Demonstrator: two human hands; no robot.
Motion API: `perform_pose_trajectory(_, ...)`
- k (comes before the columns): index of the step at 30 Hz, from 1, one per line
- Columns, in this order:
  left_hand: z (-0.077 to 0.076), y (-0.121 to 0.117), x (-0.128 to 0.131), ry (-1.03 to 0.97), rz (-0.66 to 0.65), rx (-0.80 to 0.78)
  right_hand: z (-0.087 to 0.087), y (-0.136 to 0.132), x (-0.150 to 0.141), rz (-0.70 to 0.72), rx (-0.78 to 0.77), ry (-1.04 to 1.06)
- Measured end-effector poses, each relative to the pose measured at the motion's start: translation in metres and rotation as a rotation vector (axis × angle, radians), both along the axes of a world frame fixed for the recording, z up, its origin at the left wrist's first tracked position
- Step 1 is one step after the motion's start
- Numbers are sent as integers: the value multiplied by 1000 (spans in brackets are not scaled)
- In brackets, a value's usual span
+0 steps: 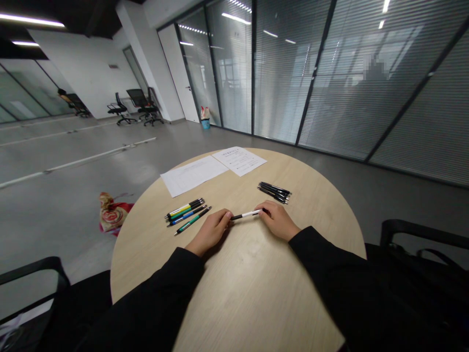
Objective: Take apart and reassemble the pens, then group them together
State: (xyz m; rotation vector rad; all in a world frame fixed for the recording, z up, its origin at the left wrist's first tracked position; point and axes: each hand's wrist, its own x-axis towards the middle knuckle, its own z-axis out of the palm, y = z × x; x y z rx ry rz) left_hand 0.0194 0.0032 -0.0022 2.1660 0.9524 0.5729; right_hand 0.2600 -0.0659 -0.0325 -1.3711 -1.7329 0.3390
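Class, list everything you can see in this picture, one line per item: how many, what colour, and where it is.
round table: 1, pale wood, in front of the person
paper sheets: 2, white, far side of table
black pens: about four, black, right of table centre
coloured pens: about five, mixed yellow, green, blue, left of table centre
white-and-black pen: 1, between the hands
crumpled packet: 1, red and tan, floor left of table
office chairs: several, black, by far wall
left hand: 1, at pen's left end
right hand: 1, at pen's right end

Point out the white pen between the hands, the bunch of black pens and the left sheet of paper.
white pen (248,213): head view, on its white barrel.
black pens (274,192): head view, on the barrels mid-bunch.
left sheet of paper (194,175): head view, on its middle.
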Motion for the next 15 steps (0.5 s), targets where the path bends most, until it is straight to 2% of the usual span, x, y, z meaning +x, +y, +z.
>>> perform_pose_trajectory(15,-1,1,0,86,-20,63,2,-1,-1,4,-4,25)
